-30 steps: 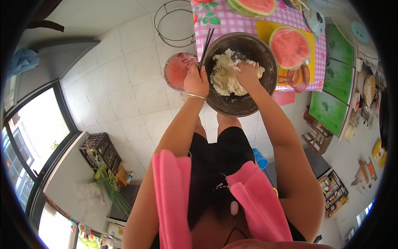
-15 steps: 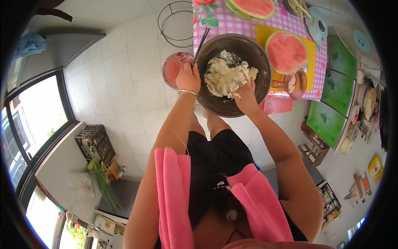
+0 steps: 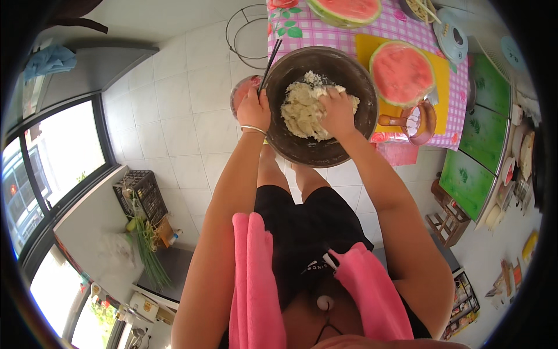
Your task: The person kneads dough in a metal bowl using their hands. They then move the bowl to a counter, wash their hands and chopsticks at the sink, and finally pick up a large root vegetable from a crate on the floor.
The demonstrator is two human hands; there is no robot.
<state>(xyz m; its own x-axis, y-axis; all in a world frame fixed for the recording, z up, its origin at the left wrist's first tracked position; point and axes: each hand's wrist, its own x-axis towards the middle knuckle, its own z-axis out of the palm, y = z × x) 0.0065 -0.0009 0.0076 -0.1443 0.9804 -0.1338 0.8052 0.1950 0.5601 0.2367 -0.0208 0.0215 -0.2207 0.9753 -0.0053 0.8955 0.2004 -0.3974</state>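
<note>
A large dark metal bowl rests at the near left edge of the table. In it lies a pale, lumpy mass of dough, with loose dry flour at its far side. My right hand presses into the dough's right part, fingers bent and partly sunk in it. At the bowl's left rim, my left hand is closed around a pair of dark chopsticks, which point up and away. That hand also rests against the rim; its fingertips are partly hidden.
Right of the bowl are a cut watermelon half on a yellow board and a wooden-handled pan. Another watermelon piece lies farther back. A container of red pulp and a wire stand are left of the table.
My right hand has shifted left and away from me, from the dough's right edge onto its upper part. My left hand keeps the chopsticks at the rim.
</note>
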